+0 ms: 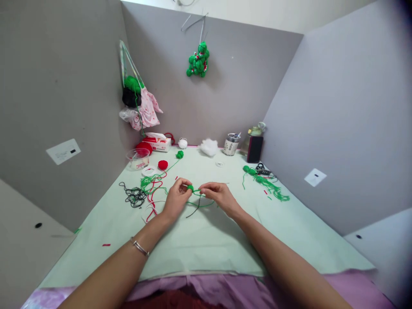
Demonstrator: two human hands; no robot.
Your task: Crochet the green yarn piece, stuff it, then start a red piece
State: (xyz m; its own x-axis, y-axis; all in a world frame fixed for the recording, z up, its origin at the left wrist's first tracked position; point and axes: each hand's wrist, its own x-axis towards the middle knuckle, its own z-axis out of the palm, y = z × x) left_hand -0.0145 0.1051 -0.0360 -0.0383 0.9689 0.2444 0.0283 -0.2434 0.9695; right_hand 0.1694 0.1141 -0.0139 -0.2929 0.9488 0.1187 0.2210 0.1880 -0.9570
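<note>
My left hand (177,198) is closed, with thumb and fingers pinching a small green crocheted ball (190,188). Close beside it, my right hand (222,197) is pinched shut on green yarn (196,192) that runs from the ball. A thin straight line shows just past the right knuckles; I cannot make out what it is. Under the hands, a loop of green yarn and a black strand (193,212) hang or lie over the pale green cloth (212,249). Left of my left hand lie tangled black yarn (133,196) and red yarn (153,195).
A red yarn ball (163,165), clear tub (137,159), tissue box (157,142), white stuffing (209,147), pen tin (231,144) and phone (255,149) stand toward the back. Green yarn pieces (273,189) lie right, near black scissors (261,168). Grey partitions (225,86) enclose the table.
</note>
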